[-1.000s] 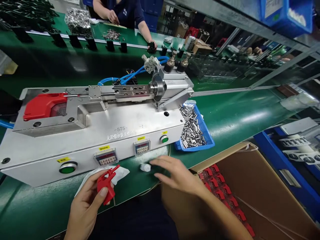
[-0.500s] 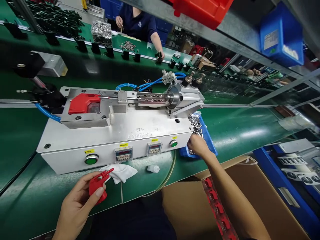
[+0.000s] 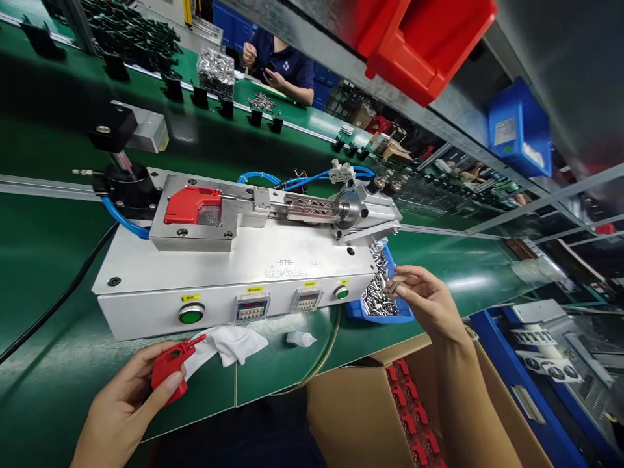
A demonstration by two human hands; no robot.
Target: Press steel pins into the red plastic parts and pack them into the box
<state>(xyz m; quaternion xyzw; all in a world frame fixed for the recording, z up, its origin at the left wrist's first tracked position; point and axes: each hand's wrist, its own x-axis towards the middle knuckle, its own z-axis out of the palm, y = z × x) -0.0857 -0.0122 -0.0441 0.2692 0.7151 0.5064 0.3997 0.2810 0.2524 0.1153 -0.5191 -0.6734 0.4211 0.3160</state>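
The left hand grips a red plastic part low over the green table, long axis slanting up to the right, thin tip toward a white cloth. Behind stands the metal press, another red piece seated in it. The right hand pinches a small metal pin above the blue tray of shiny pins, beside a cardboard box

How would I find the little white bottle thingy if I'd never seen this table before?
Start at the long silver machine on the green bench. Look just below its front panel with the small green button, near the white cloth. The little white bottle lies on its side on the green mat: small, hard and pointed, while the cloth beside it is crumpled and soft.
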